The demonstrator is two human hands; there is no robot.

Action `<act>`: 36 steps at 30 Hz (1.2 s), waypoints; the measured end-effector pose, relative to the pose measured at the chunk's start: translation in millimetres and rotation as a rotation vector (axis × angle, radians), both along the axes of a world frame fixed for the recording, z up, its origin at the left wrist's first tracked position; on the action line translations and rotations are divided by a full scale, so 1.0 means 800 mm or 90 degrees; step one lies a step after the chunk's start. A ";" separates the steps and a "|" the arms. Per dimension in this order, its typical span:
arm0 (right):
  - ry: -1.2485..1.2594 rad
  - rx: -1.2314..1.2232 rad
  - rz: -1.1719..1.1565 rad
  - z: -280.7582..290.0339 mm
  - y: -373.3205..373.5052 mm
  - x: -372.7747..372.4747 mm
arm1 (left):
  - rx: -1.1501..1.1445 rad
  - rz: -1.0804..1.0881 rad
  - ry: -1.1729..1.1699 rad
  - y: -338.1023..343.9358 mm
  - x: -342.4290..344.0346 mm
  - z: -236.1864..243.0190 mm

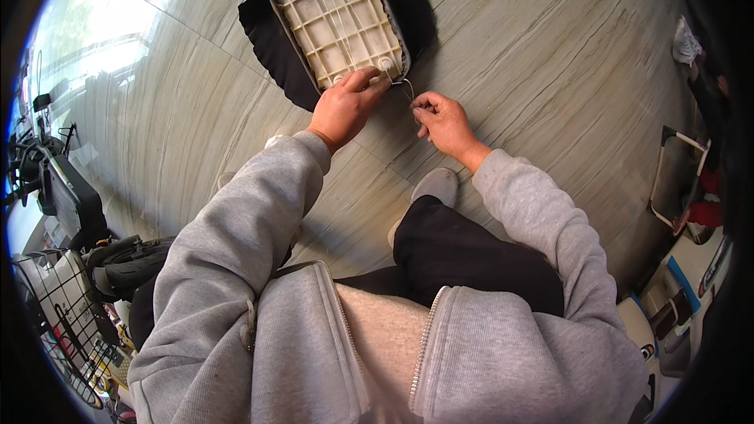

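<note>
A seat-like pad (338,20) lies upside down on the floor in front of me, showing its cream ribbed plastic base. Black cover fabric (276,59) spreads out on both sides of the base. Thin pale cords run lengthwise over the ribs. My left hand (345,106) grips the near end of the base, its fingers bent over the edge. Just right of that end, my right hand (444,121) pinches a thin cord (409,88) that loops from the pad's near right corner. The cord's end is hidden in the fingers.
Grey, wood-patterned tiles form the floor (542,55). One shoe (437,186) shows below my right hand. A black wire basket (71,318) and a dark tyre (129,267) stand at the left. Along the right rim are a metal-framed object (677,180) and a white plastic bag (686,41).
</note>
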State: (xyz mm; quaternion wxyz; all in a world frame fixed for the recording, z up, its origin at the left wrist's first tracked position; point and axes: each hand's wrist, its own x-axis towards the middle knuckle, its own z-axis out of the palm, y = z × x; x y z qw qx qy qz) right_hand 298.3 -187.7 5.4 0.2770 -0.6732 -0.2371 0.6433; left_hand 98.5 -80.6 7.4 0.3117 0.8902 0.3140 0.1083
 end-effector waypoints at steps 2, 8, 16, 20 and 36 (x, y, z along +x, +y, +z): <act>0.000 0.002 0.002 -0.002 0.001 0.000 | 0.001 -0.001 -0.003 0.000 0.000 0.000; -0.004 0.007 0.005 -0.004 0.004 0.001 | -0.003 -0.001 -0.003 0.000 0.000 -0.001; -0.007 -0.001 0.010 -0.010 0.003 0.000 | 0.006 -0.007 -0.010 0.001 -0.001 -0.003; 0.004 0.000 0.005 -0.013 -0.001 0.002 | -0.002 -0.005 -0.003 0.001 -0.001 -0.002; 0.022 -0.004 -0.015 -0.019 -0.001 0.000 | -0.011 -0.003 0.005 0.001 0.000 0.001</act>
